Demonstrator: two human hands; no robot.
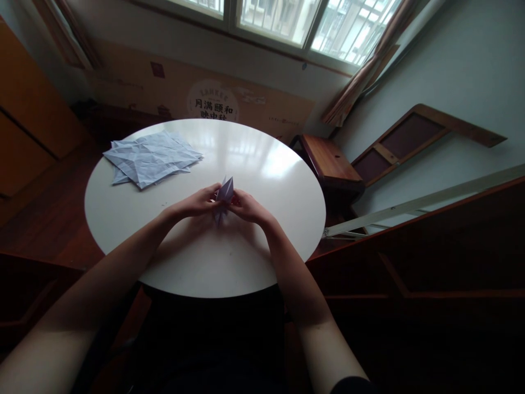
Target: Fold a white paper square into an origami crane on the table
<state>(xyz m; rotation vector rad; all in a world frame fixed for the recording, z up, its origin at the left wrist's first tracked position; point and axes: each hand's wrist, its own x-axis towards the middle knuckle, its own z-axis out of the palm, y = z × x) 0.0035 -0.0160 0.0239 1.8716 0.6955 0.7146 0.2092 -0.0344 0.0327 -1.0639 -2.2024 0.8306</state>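
A small piece of folded paper [225, 191], pale and pointed at the top, is held upright above the near middle of the white table. My left hand [200, 200] grips it from the left, fingers closed against its side. From the right, my right hand [246, 206] pinches the same paper, its fingers curled in. Some fingertips are hidden behind the folds. A stack of creased white paper sheets [153, 156] lies at the table's far left, apart from both hands.
The round white table [197, 273] fills the middle of the view. Beyond its right edge stands a wooden stool or small bench [328, 158]. A wooden panel [410, 134] leans by the right wall. Windows [279, 19] and a printed banner [262, 101] are behind the table.
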